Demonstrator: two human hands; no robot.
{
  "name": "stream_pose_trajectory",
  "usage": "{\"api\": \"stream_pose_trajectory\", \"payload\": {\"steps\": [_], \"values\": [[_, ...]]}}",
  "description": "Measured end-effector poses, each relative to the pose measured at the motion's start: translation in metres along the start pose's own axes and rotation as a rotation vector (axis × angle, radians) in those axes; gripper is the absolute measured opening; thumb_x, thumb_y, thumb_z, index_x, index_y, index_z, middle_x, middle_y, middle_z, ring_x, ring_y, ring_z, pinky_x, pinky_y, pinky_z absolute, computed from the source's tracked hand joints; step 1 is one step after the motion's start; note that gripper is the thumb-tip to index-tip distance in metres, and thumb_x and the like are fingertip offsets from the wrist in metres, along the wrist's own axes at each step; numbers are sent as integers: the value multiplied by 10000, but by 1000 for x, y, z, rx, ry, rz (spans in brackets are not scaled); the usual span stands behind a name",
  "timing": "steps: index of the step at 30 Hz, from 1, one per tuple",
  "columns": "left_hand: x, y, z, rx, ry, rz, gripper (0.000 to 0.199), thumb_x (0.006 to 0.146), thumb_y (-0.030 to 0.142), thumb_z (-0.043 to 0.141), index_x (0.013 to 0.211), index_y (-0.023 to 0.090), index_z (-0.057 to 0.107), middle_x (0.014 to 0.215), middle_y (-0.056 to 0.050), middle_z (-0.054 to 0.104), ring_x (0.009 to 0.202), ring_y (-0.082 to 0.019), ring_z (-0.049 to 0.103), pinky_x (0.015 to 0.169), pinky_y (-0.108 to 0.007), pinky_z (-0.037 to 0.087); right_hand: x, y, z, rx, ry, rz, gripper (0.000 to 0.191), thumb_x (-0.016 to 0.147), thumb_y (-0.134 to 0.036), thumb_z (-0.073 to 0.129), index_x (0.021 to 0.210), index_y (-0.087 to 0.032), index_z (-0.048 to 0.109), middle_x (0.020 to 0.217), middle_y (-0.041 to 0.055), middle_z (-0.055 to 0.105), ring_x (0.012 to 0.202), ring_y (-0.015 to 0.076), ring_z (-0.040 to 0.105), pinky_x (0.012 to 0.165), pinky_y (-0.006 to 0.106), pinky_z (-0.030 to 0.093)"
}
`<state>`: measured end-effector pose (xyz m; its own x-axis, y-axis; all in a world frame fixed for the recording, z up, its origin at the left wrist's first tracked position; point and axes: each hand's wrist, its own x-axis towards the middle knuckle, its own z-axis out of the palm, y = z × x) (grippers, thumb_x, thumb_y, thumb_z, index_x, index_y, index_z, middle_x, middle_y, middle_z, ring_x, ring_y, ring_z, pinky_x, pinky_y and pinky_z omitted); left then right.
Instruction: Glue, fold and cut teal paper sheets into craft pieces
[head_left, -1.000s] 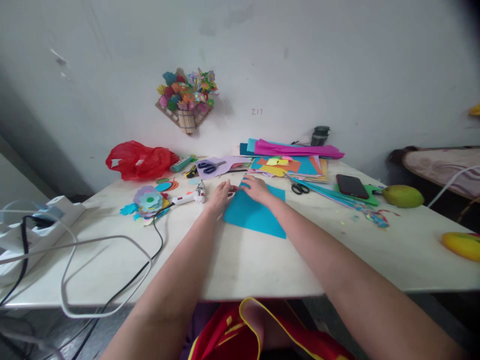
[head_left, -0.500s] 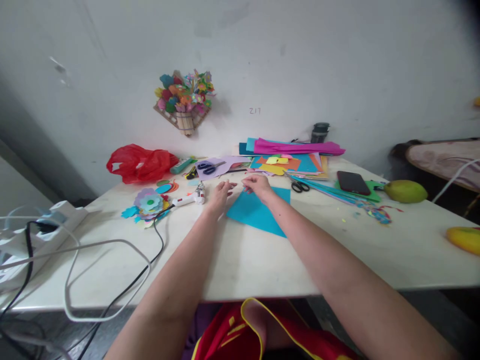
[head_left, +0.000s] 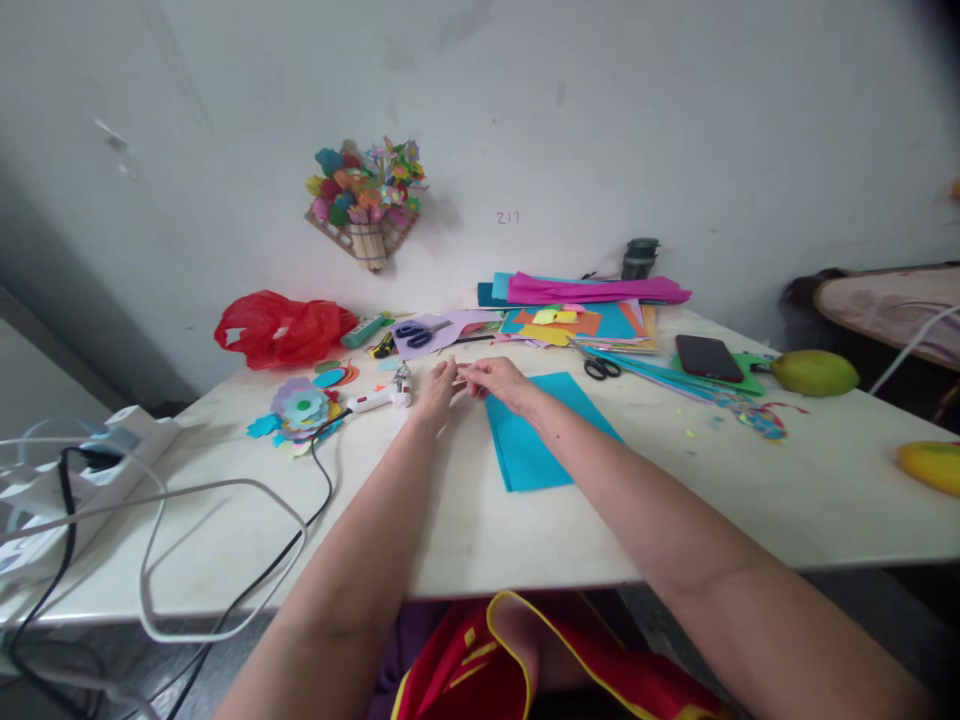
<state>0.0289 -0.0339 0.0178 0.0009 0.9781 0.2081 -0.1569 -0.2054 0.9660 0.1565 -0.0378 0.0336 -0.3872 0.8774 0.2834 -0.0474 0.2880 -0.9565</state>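
Observation:
A sheet of blue paper (head_left: 551, 455) lies on the table, with a narrow line like a folded strip along its left edge. Just off its upper left corner, my right hand (head_left: 496, 382) is closed in a pinch, its wrist passing over the paper. My left hand (head_left: 437, 390) meets it there, fingertips pressed together against the right fingers. Whatever is between the fingertips is too small to make out. Left of my left hand rests a white glue gun (head_left: 379, 398), its black cord running toward the table's front.
Paper flower cutouts (head_left: 300, 405) and a red plastic bag (head_left: 281, 328) are on the left, near a power strip (head_left: 139, 440) with loose cables. Black-handled scissors (head_left: 601, 368), blue paper strips (head_left: 660, 378), a phone (head_left: 709, 358) and a green mango (head_left: 814, 371) lie right.
The blue paper has turned and shifted, its strip-like edge now facing left. My right hand has moved left to meet my left hand, whose fingers have closed in.

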Motion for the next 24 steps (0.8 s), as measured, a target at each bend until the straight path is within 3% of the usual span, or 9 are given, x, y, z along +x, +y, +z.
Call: {"api": "stream_pose_trajectory", "payload": {"steps": [4, 6, 10, 15, 21, 24], "values": [[-1, 0, 1, -105, -81, 13, 313, 736, 454, 555, 779, 145, 535, 781, -42, 615, 742, -138, 586, 737, -305, 461, 4, 3, -4, 37, 190, -45, 253, 692, -402, 601, 661, -153, 631, 554, -10, 597, 546, 97, 545, 517, 207, 422], [-1, 0, 3, -111, -102, 0, 295, 738, 433, 560, 771, 141, 542, 762, -40, 608, 729, -137, 582, 724, -304, 461, 5, 4, -4, 13, 228, -63, 172, 641, -311, 651, 721, -159, 648, 630, -9, 629, 614, 109, 569, 582, 230, 444], [-1, 2, 6, -165, -148, -53, 256, 735, 399, 564, 789, 151, 528, 782, -35, 599, 740, -138, 576, 698, -291, 455, 4, 2, 0, -23, 262, -140, 204, 534, -196, 713, 729, -162, 661, 732, -3, 656, 718, 124, 588, 710, 266, 450], [-2, -2, 12, -169, -142, -74, 277, 740, 445, 551, 836, 199, 464, 756, 12, 550, 699, -112, 561, 657, -255, 440, 0, -3, 3, 180, 227, -42, 226, 582, -323, 692, 735, -160, 662, 659, -8, 651, 608, 116, 584, 604, 252, 462], [-7, -4, 25, 128, -10, 61, 369, 791, 558, 412, 911, 209, 425, 841, -20, 533, 779, -139, 549, 637, -261, 432, 6, 3, 13, 335, 397, 47, 240, 590, -380, 675, 616, -161, 579, 522, -22, 576, 499, 100, 526, 468, 217, 419], [-11, -3, 29, 165, 19, 93, 379, 808, 563, 369, 897, 204, 451, 884, -35, 522, 853, -152, 531, 694, -272, 426, 9, 10, 19, 311, 488, 38, 234, 655, -401, 609, 620, -185, 527, 524, -32, 556, 507, 103, 521, 462, 213, 416]]}}
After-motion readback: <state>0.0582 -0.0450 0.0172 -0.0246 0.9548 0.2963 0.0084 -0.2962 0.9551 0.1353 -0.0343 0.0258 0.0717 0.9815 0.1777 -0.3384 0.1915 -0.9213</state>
